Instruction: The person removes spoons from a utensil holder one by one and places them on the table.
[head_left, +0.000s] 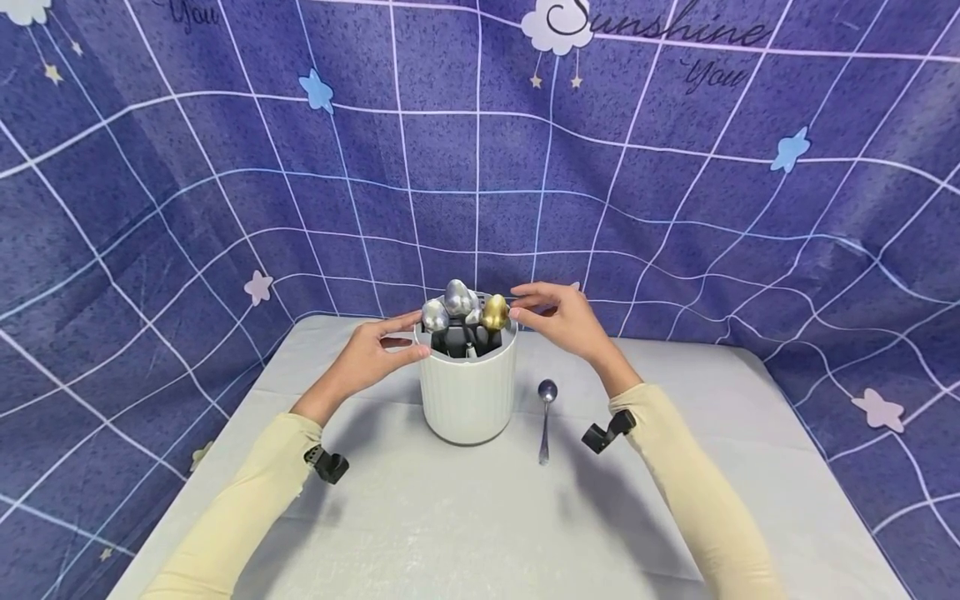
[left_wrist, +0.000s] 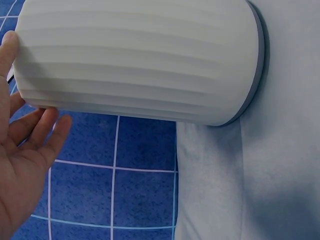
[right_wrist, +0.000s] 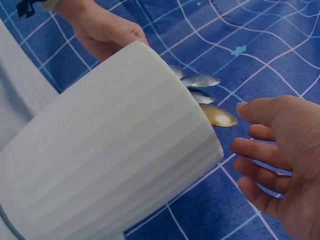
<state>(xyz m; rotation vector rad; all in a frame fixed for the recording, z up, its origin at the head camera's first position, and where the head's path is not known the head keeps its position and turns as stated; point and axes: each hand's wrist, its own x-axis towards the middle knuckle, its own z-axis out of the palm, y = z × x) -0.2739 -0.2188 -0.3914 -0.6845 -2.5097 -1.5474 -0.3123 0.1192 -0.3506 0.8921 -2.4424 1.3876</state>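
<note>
In the head view, a white ribbed utensil holder (head_left: 468, 404) stands upright on the table. Silver spoons (head_left: 457, 297) and a gold spoon (head_left: 495, 312) stick out of it, bowls up; the inside is dark, with their handles largely hidden. My left hand (head_left: 375, 350) rests at the holder's left rim, thumb toward the front and fingers loosely spread along the side. On the other side, my right hand (head_left: 558, 317) is beside the gold spoon with relaxed fingers. The right wrist view has a gap between this hand (right_wrist: 285, 160) and the holder (right_wrist: 115, 135).
A single silver spoon (head_left: 547, 408) lies on the light-covered table (head_left: 450, 517), right of the holder. Behind and around the table hangs a blue curtain (head_left: 480, 150) with a grid, stars and clouds. Each forearm wears a small black camera (head_left: 326, 463).
</note>
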